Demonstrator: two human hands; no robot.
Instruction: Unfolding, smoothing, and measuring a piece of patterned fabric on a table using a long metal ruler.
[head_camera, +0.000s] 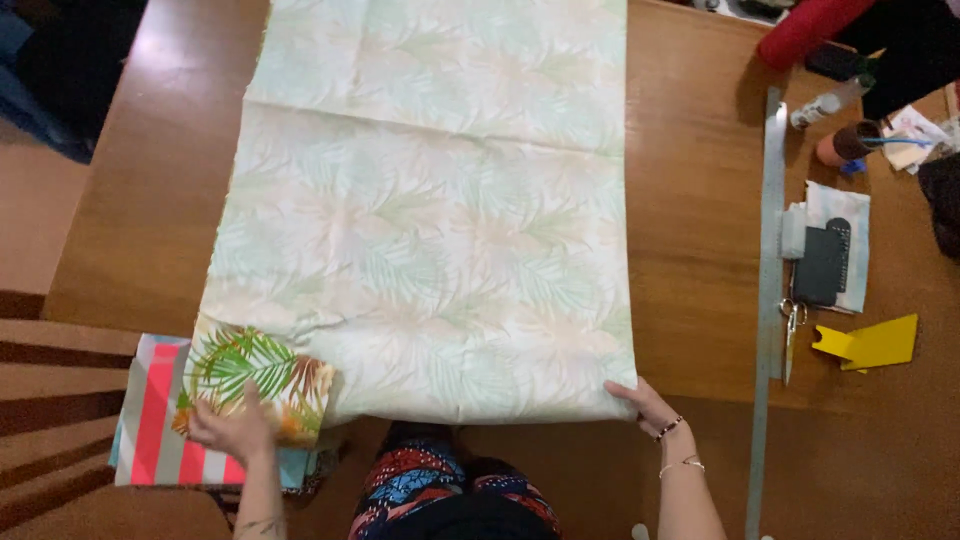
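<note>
We pinch the cloth (430, 230) at 2 near corners, left hand (232, 428) folding one back, right hand (645, 402) keeping it flat on the table (690, 230).

"Is it bright where you are?"

"Yes, the light is soft and warm. The wooden table (690, 230) shines a little at the far left, like a pale patch of glare."

"Any shadows?"

"Soft ones. There is a dark one on the far right, under the red thing (810, 28). The near edge by my legs is dimmer."

"Is it sharp?"

"Not very. The pale leafy cloth (440, 210) looks washed out and a bit fuzzy. My left hand (232, 428) is a little blurry. The table edges lean outward."
</note>
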